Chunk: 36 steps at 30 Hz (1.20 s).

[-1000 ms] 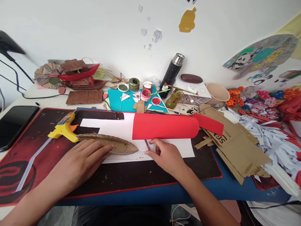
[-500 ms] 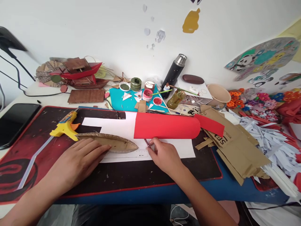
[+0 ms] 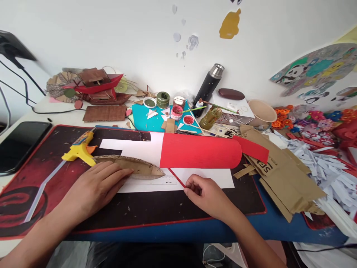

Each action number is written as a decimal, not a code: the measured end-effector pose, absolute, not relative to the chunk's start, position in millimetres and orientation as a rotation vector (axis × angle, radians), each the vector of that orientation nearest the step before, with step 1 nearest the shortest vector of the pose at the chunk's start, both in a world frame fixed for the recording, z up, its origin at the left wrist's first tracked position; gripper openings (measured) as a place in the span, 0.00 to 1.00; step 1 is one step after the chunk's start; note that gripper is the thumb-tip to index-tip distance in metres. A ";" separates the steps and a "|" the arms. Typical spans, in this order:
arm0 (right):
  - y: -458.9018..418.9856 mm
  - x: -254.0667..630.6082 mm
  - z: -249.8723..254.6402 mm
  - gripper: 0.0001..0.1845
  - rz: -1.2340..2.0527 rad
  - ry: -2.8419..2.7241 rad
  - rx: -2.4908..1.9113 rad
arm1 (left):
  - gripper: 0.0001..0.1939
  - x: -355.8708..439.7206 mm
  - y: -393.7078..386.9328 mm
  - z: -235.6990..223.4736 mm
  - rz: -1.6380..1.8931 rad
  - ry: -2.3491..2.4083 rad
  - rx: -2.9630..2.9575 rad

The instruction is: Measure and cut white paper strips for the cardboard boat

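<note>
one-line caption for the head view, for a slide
Left hand lying on a pointed cardboard piece, right hand holding a slim red stick over white paper, near a red corrugated sheet.

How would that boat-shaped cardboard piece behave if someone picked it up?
The boat-shaped cardboard piece is probably light, since its edge looks corrugated. That layering should keep it fairly stiff, though the narrow tip might bend.

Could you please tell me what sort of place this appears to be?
It looks like a craft desk, perhaps in a home: a yellow glue gun lies on the dark mat, an open green paint jar stands further back, and small model boats sit at the back left.
</note>
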State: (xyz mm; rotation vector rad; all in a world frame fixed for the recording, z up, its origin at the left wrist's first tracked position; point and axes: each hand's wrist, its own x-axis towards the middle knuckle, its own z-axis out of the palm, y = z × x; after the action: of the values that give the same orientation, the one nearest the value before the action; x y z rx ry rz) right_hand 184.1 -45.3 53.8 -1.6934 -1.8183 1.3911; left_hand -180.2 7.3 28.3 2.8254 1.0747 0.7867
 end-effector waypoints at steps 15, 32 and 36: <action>-54.3 205.2 53.6 0.19 1.632 -1.213 -1.521 | 0.10 -179.7 3.2 35.5 0.784 1.226 2.754; -53.3 218.0 46.0 0.23 1.584 -0.841 -1.325 | 0.12 -147.5 -23.7 29.5 0.794 0.923 2.729; -50.3 218.5 44.5 0.25 1.546 -0.810 -1.283 | 0.11 -135.9 -32.2 25.9 0.729 0.877 2.742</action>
State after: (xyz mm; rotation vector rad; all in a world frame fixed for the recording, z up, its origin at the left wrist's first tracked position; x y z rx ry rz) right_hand 218.5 -50.3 44.5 -1.2827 -0.8095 1.5462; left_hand -135.9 -32.2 25.9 2.7421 0.8766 0.7290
